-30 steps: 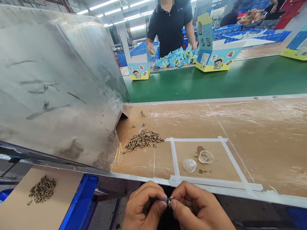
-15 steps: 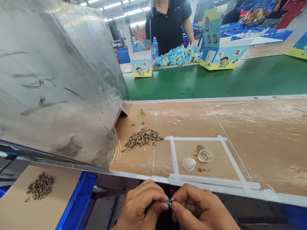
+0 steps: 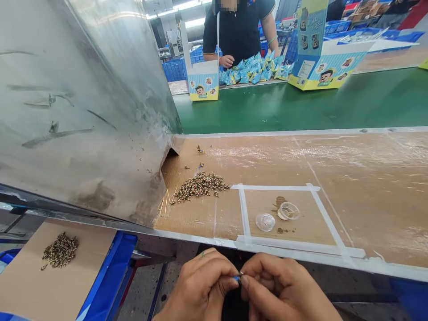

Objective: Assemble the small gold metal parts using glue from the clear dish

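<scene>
Just off the table's front edge, my left hand [image 3: 203,281] pinches a tiny blue piece [image 3: 236,278] between thumb and forefinger. My right hand [image 3: 281,281] meets it there, its thumb and forefinger closed on a small brass-coloured metal part [image 3: 241,274]. The two pieces touch or nearly touch; the fingertips hide most of both. Beyond my hands, a heap of small brass-coloured parts [image 3: 200,185] lies on the cardboard-covered table. Inside a taped square stand a small clear plastic cup [image 3: 288,211] with a thin stick across it and a clear lid [image 3: 265,222].
A large sheet-metal housing [image 3: 93,111] fills the left side. Below it, a second heap [image 3: 60,250] lies on cardboard over a blue crate [image 3: 107,276]. Wooden sticks [image 3: 163,206] lie beside the table heap. Across the green belt [image 3: 267,111] are printed boxes [image 3: 203,87], blue packets and a co-worker.
My hands stay pinched together on the small pieces, with slight finger movement. The view has shifted a little. The co-worker's raised hand has come down to the packets.
</scene>
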Demonstrator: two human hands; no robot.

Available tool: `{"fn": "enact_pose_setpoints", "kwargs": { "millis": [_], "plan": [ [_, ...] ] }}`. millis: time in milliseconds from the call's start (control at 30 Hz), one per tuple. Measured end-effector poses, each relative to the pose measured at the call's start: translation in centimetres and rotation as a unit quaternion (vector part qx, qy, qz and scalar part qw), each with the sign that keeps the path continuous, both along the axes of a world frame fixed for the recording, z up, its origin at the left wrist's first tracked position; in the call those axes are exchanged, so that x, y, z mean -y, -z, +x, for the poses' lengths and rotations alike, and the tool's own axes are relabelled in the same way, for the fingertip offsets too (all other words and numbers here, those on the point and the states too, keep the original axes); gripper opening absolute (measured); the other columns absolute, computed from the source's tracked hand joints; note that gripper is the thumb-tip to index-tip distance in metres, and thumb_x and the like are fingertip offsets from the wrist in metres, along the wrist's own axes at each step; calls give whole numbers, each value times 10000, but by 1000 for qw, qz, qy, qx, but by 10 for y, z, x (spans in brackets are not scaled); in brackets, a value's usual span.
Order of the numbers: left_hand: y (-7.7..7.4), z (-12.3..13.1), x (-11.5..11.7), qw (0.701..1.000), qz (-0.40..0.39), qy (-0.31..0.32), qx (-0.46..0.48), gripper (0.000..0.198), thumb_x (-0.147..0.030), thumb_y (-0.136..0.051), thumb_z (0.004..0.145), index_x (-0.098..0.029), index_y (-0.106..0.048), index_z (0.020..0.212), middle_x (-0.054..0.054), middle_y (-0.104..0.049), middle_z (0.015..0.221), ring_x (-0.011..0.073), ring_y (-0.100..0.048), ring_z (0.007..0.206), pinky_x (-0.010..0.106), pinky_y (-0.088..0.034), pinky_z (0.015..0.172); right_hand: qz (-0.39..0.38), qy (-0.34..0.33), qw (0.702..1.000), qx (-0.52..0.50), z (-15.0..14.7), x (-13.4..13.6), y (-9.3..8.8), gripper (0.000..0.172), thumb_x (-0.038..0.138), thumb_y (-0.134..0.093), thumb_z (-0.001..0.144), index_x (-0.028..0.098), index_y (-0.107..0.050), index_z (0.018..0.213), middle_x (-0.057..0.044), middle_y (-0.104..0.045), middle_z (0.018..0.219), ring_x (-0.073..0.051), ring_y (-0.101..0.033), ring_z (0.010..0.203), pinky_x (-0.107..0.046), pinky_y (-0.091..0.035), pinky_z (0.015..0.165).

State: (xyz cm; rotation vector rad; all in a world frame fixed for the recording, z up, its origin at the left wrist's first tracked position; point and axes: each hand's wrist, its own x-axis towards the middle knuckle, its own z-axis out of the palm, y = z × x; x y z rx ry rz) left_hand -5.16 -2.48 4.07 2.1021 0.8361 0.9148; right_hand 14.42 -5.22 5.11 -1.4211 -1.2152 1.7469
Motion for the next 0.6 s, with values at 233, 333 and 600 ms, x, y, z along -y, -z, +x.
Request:
{"fn": "enact_pose_setpoints", "kwargs": {
  "millis": [233, 333, 600],
  "plan": [
    [0, 1, 0, 1000, 7, -5, 2, 139, -119, -581, 1036, -190, -614, 922, 14, -707, 766, 135, -648, 692, 214, -501, 650, -5, -6, 1000, -4, 1, 1, 6, 358, 520, -685, 907, 177, -658, 808, -13, -690, 561, -124, -622, 475, -197, -462, 498],
    [1, 0, 2, 1000, -2, -8, 5, 131, -102, -594, 1018, -190, -613, 922, 17, -709, 775, 140, -652, 698, 216, -508, 655, -2, -10, 1000, -7, 0, 1, 6, 339, 495, -682, 917, 173, -662, 811, -9, -690, 562, -122, -625, 474, -195, -468, 501],
    [3, 0, 3, 1000, -13, -13, 22, 133, -48, -635, 973, -171, -665, 934, 32, -728, 782, 140, -669, 699, 209, -523, 664, -4, -9, 1000, 2, 0, 0, 5, 261, 427, -678, 889, 182, -659, 804, 10, -665, 564, -126, -616, 491, -199, -461, 509]
  ]
}}
